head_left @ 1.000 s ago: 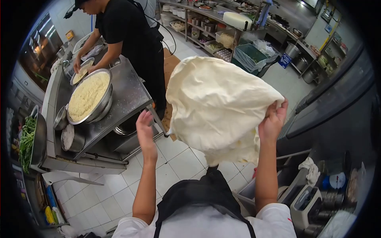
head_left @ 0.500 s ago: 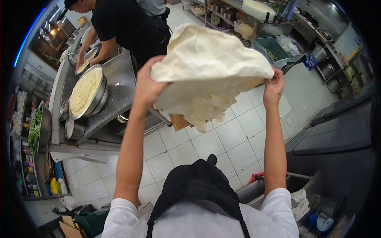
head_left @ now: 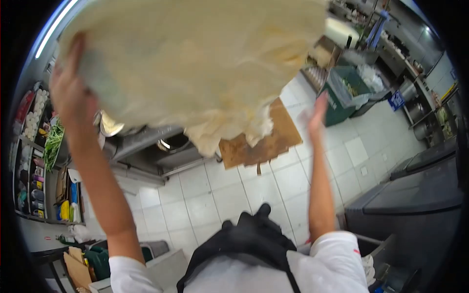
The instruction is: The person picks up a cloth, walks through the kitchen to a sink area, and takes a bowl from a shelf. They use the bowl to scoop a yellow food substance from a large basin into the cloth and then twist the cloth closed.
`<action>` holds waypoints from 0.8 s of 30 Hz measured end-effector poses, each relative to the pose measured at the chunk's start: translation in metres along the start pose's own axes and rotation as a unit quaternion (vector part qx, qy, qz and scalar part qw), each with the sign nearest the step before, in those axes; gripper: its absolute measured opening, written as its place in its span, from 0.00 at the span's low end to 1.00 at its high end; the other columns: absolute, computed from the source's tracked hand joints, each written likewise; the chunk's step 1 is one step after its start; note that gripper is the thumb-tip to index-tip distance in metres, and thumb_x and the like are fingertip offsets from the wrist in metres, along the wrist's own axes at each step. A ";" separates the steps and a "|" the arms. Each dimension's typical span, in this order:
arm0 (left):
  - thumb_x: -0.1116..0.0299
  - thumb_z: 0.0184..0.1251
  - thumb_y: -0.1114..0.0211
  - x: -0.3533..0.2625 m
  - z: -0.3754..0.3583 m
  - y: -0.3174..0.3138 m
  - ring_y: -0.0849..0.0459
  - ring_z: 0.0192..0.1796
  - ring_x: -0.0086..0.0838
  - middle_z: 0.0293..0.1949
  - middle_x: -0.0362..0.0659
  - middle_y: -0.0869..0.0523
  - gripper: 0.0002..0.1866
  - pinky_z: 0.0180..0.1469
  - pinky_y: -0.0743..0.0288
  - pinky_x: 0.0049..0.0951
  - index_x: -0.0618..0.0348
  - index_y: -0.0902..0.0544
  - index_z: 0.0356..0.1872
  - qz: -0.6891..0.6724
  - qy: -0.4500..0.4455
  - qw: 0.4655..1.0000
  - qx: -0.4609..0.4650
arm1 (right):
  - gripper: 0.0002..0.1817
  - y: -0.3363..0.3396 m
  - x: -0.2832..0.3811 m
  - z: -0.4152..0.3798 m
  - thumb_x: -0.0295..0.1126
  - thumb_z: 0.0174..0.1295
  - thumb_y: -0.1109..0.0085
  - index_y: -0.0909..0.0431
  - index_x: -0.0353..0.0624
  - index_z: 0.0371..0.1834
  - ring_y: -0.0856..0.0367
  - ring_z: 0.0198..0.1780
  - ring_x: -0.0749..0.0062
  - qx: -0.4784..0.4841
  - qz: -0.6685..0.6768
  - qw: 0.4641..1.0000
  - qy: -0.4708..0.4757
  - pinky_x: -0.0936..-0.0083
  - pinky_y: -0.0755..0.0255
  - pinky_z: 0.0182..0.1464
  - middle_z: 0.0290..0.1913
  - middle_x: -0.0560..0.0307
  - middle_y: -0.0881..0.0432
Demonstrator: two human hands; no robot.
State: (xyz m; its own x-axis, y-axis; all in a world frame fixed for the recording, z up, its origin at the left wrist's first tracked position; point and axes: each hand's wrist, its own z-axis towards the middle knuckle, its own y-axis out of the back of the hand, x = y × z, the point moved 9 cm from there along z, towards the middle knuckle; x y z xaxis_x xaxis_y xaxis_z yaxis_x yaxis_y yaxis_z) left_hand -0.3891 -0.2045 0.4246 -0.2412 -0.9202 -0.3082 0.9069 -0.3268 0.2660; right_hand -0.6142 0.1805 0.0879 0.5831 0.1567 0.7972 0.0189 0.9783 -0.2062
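A large cream cloth (head_left: pixel 195 63) hangs spread out in front of me, its near face showing yellowish stains and its lower edge ragged with pale, flaky stuff. At its left edge my left hand (head_left: pixel 73 90) grips it, blurred by motion. My right hand (head_left: pixel 317 115) is raised to the right of the cloth, apart from it, with fingers stretched and nothing in them. The cloth's top runs out of view.
Flattened cardboard (head_left: pixel 264 139) lies on the tiled floor (head_left: pixel 254 188) ahead. A steel counter (head_left: pixel 141 141) stands at the left, partly behind the cloth. Beyond my right hand is a green bin (head_left: pixel 337 105). Shelves with greens (head_left: pixel 53 146) stand far left.
The cloth has swung up and left, now spread wide and hiding the co-worker and the bowl of pale crumbly food. My right hand has let go of it; my left has moved left.
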 end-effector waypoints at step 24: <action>0.62 0.64 0.49 0.167 -0.329 0.357 0.29 0.55 0.33 0.53 0.48 0.29 0.21 0.55 0.35 0.31 0.63 0.33 0.54 -0.206 0.537 0.803 -0.154 | 0.22 -0.357 -0.013 -0.637 0.36 0.48 0.41 0.29 0.47 0.49 0.23 0.27 0.74 0.742 -0.025 0.476 -0.471 0.77 0.34 0.19 0.29 0.59 0.22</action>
State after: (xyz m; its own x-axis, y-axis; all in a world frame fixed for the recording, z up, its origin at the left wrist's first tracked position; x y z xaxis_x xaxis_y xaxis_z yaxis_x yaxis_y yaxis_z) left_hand 0.0084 -0.4041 0.1672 -0.2551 0.0229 -0.9666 0.9088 -0.3357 -0.2478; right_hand -0.1111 -0.2566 -0.2104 -0.0249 -0.5644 0.8251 -0.9887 -0.1079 -0.1036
